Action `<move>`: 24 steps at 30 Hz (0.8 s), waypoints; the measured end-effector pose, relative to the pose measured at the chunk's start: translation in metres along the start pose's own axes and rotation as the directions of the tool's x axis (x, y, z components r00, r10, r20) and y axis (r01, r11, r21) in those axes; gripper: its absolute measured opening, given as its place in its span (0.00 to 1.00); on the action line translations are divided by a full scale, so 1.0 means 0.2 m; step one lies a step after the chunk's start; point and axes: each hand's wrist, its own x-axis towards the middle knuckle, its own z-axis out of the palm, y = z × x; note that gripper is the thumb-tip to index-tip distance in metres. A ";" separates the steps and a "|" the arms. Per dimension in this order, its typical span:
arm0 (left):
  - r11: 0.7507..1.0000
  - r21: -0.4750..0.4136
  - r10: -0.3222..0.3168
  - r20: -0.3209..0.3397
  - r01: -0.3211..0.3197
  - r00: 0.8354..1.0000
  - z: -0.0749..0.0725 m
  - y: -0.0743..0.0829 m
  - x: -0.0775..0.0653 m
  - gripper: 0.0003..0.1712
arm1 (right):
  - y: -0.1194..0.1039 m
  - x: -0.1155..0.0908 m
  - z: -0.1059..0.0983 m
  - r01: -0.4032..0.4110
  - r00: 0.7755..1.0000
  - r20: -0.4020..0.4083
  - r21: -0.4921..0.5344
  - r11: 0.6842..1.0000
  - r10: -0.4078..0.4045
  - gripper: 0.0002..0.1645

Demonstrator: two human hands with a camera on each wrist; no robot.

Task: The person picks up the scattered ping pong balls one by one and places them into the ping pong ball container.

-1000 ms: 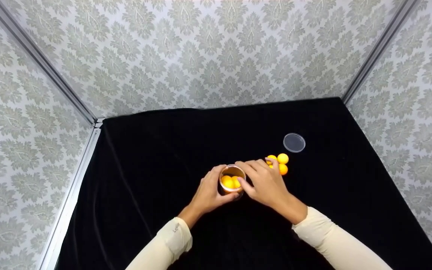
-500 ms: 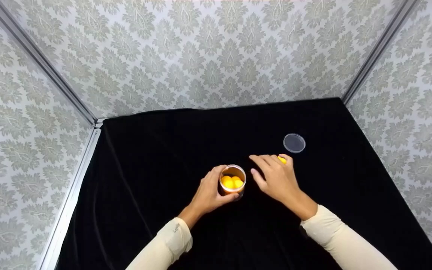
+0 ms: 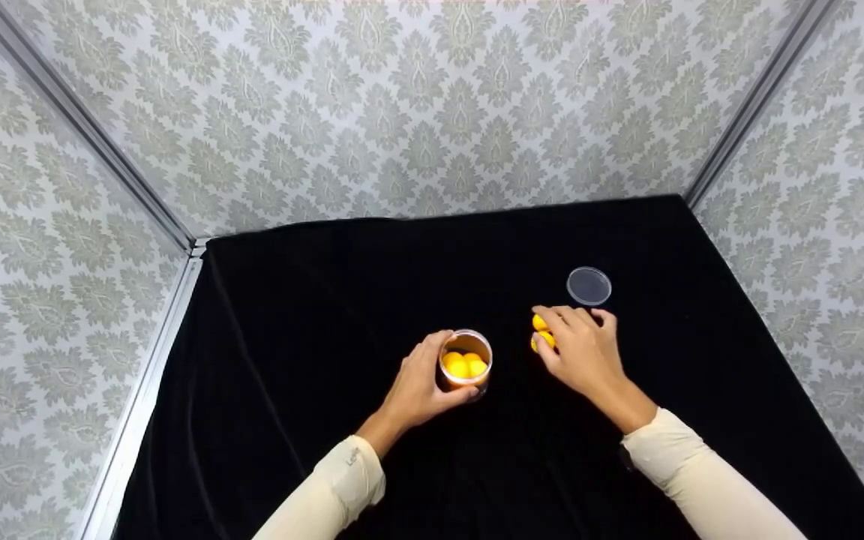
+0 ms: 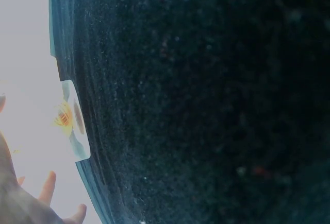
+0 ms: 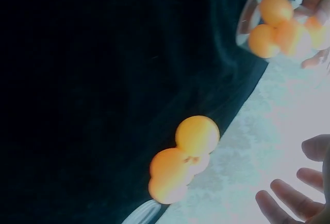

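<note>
My left hand (image 3: 413,382) grips a clear plastic jar (image 3: 487,356), thumb on the near side and fingers round the far side. Orange table tennis balls (image 3: 456,367) lie inside it, several of them seen through its wall in the right wrist view. To the right, my right hand (image 3: 582,349) reaches over a cluster of loose orange balls (image 3: 543,342), partly hiding them in the head view. Its fingers (image 5: 289,199) are spread apart from the loose balls (image 5: 197,136) in the right wrist view. Glare washes out the left wrist view.
A round clear lid (image 3: 589,286) lies flat just beyond the right hand. Black cloth (image 3: 372,285) covers the table. Patterned wall panels (image 3: 432,112) with metal frame bars (image 3: 139,180) stand at the back and sides.
My right hand has let go of a ball in the jar and moved away to the right, over the loose balls. The left hand and jar have stayed in place.
</note>
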 end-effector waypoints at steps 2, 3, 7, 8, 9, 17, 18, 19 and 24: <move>1.000 0.003 0.000 0.003 0.000 1.000 0.00 0.00 0.00 0.53 | 0.03 -0.01 0.01 -0.013 1.000 0.015 -0.013 1.000 0.013 0.24; 1.000 0.005 0.000 0.004 0.000 1.000 0.00 0.00 0.00 0.53 | 0.05 -0.02 0.02 -0.018 1.000 0.023 -0.020 1.000 0.019 0.24; 1.000 0.000 -0.002 0.008 0.002 1.000 -0.01 0.01 0.00 0.53 | 0.10 -0.06 0.04 -0.041 0.997 0.056 -0.047 0.998 0.044 0.24; 1.000 -0.002 -0.004 0.007 0.004 1.000 -0.01 0.01 0.00 0.53 | 0.11 -0.06 0.04 -0.046 0.997 0.062 -0.050 0.998 0.049 0.24; 1.000 -0.003 -0.005 0.007 0.005 1.000 -0.01 0.01 0.00 0.53 | 0.12 -0.07 0.05 -0.050 0.996 0.069 -0.056 0.997 0.054 0.24; 1.000 0.001 0.010 0.005 -0.010 1.000 -0.01 0.01 0.00 0.53 | 0.19 -0.12 0.09 -0.091 0.991 0.090 -0.066 0.994 0.097 0.24; 1.000 0.003 0.010 0.004 -0.010 1.000 -0.01 0.01 0.00 0.53 | 0.20 -0.12 0.10 -0.095 0.990 0.096 -0.070 0.993 0.102 0.25; 1.000 0.004 0.010 0.005 -0.010 1.000 -0.01 0.01 0.00 0.53 | 0.21 -0.12 0.10 -0.100 0.989 0.104 -0.073 0.992 0.107 0.25; 1.000 0.010 0.018 -0.007 -0.018 1.000 -0.01 0.01 0.00 0.54 | 0.23 -0.14 0.12 -0.117 0.981 0.142 -0.090 0.989 0.129 0.26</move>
